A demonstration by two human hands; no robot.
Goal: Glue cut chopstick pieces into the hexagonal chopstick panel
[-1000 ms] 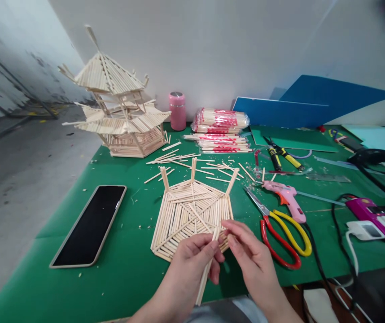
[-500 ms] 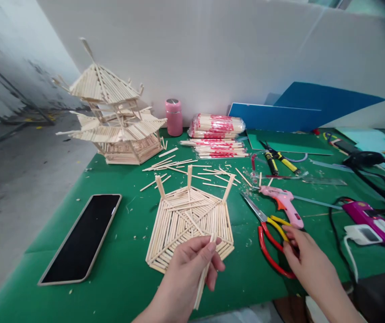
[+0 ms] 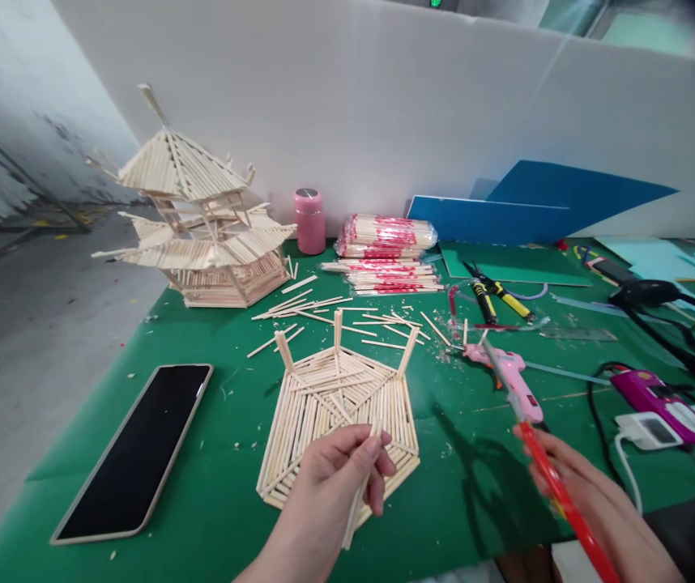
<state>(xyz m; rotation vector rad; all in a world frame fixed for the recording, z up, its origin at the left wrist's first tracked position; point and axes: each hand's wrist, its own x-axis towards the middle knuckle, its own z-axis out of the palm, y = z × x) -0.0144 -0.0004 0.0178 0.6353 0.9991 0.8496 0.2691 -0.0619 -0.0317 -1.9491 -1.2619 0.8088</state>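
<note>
My left hand (image 3: 329, 486) is closed around a few short wooden sticks (image 3: 353, 517), pinched between thumb and fingers. It hovers over the near edge of a flat hexagonal base (image 3: 302, 417) built from wooden sticks, with three short posts standing at its far corners. At the right, my right hand (image 3: 596, 490) grips scissors (image 3: 554, 482) by their red handles, raised above the table with the blades pointing up and away. Just beyond the blades lies a pink glue gun (image 3: 514, 379). My fingers partly hide the scissors' handles.
A stick pagoda model (image 3: 202, 243) stands at the back left, beside a pink flask (image 3: 309, 223). Wrapped stick bundles (image 3: 387, 235), loose sticks (image 3: 299, 308) and yellow-black pliers (image 3: 496, 295) lie behind. A phone (image 3: 134, 453) rests at left; a purple power strip (image 3: 657, 401) sits right.
My right hand has lifted the scissors off the table and turned them edge-on. My left hand still holds the sticks in nearly the same place. The view has shifted slightly.
</note>
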